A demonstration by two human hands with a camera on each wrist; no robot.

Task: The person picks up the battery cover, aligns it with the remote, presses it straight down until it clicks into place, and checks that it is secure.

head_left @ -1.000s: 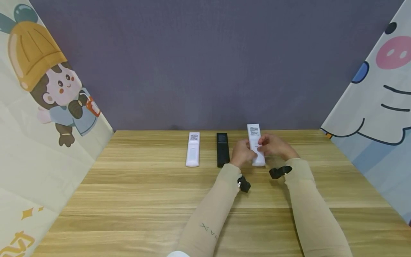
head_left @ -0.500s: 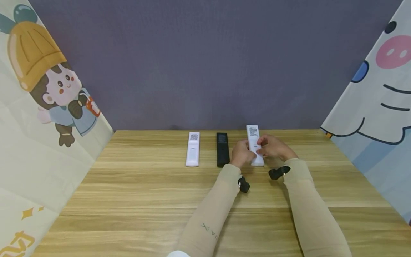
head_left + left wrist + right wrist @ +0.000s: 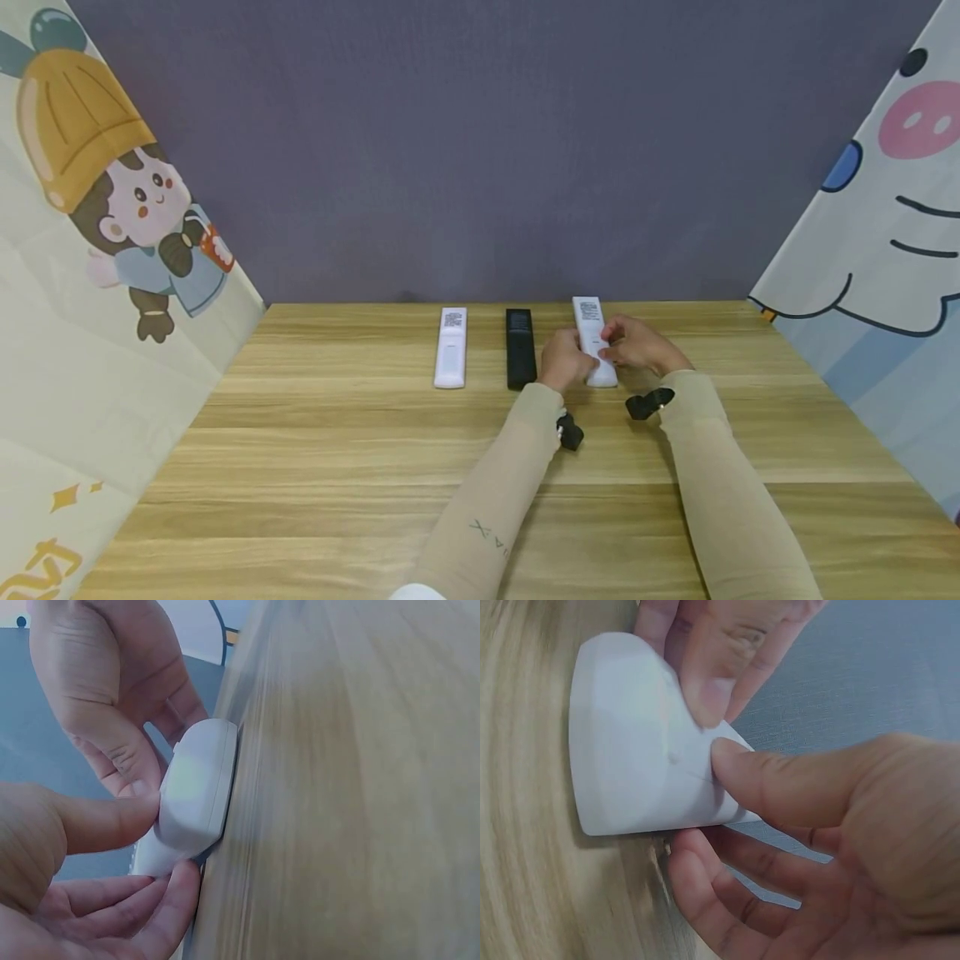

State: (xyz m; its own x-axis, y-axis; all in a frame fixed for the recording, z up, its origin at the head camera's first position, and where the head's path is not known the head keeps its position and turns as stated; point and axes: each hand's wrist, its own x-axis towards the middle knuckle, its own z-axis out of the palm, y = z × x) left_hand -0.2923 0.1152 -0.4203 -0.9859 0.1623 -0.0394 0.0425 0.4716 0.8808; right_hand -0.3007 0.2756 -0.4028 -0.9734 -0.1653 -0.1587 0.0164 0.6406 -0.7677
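Observation:
Between both hands is a white remote control (image 3: 588, 315) at the right end of a row, its printed back facing up. My left hand (image 3: 566, 360) pinches its left side, thumb on top and fingers along the lower edge. On its right side my right hand (image 3: 637, 343) holds it too, thumb on the back. Both thumbs nearly meet on the remote in the right wrist view, where its near end (image 3: 619, 742) sits close against the table. A black remote control (image 3: 521, 350) lies left of my left hand, and another white remote control (image 3: 451, 348) lies farther left.
The wooden table (image 3: 337, 467) ends at a grey-purple back panel (image 3: 450, 150), close behind the remotes. Cartoon-printed sheets, one at the left (image 3: 45, 333) and one at the right (image 3: 885, 275), border the table. Each wrist wears a small black camera.
The held white remote's far end has come down and slightly left, toward the table. My right hand has shifted a little left with it. The other two remotes stay put.

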